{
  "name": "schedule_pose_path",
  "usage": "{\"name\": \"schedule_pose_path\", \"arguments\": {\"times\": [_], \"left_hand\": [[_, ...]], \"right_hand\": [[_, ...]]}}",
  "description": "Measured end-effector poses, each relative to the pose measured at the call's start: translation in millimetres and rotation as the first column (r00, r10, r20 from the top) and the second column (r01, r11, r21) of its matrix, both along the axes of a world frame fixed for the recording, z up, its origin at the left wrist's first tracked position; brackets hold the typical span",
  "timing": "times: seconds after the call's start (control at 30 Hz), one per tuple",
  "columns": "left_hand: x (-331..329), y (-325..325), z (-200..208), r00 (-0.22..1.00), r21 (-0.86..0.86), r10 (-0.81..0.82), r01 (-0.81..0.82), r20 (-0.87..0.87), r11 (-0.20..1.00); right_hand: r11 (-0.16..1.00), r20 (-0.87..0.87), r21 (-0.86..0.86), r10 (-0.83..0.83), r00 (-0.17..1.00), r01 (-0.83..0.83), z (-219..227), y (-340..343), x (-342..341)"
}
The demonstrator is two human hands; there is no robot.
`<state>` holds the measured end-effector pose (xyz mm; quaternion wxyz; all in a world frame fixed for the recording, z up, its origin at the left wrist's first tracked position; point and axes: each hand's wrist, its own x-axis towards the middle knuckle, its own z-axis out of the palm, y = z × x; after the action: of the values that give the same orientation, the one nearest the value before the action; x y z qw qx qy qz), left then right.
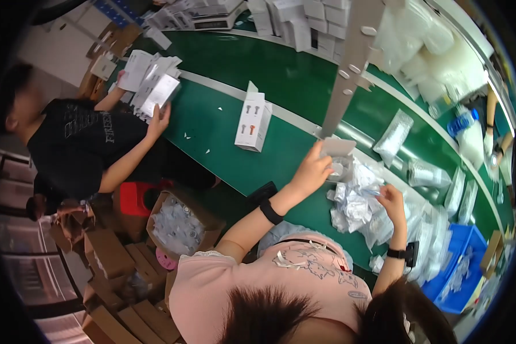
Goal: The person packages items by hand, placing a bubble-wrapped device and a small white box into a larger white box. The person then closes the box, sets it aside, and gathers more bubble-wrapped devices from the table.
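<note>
My left hand (312,170) is closed on a white box whose pale flap (339,147) stands up; a greyish, see-through shape shows just below the flap. To its right, my right hand (392,202) has its fingers drawn together at the edge of a heap of crumpled white packets (352,206). What those fingers pinch is too small to tell. Further left on the green bench stands a white box (252,123) with pictures of small grey and orange devices, its top flap up.
A metal post (350,69) rises beside my left hand. Bubble-wrapped packs (394,136) and a blue bin (461,266) lie to the right. At left a co-worker (86,135) holds white boxes (155,86). An open carton of clear packets (180,223) stands below the bench.
</note>
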<state>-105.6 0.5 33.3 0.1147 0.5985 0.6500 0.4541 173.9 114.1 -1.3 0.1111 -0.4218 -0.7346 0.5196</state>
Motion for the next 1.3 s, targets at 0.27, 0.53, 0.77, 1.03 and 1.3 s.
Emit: {"name": "schedule_pose_path", "arguments": {"times": [0.27, 0.53, 0.77, 1.03, 1.3], "left_hand": [[-11, -3, 21, 0.966, -0.151, 0.084, -0.048, 0.243, 0.987], [-6, -8, 27, 0.949, -0.065, 0.095, -0.079, 0.301, 0.995], [-3, -11, 38, 0.961, -0.121, 0.107, -0.078, 0.254, 0.99], [3, -1, 33, 0.97, -0.072, 0.113, -0.1, 0.217, 0.992], [5, -1, 34, 0.954, -0.061, 0.145, -0.134, 0.261, 0.989]], "right_hand": [[0.889, -0.577, 0.262, -0.168, 0.799, 0.376, 90, -36, -70], [0.602, -0.226, 0.783, 0.509, 0.831, -0.156, 115, -61, -130], [0.555, 0.093, 0.709, 0.538, 0.838, -0.435, 120, -59, -121], [0.442, 0.089, 0.821, 0.527, 0.846, -0.362, 112, -60, -117], [0.603, -0.106, 0.786, -0.085, 0.991, 0.136, 83, 63, -106]]}}
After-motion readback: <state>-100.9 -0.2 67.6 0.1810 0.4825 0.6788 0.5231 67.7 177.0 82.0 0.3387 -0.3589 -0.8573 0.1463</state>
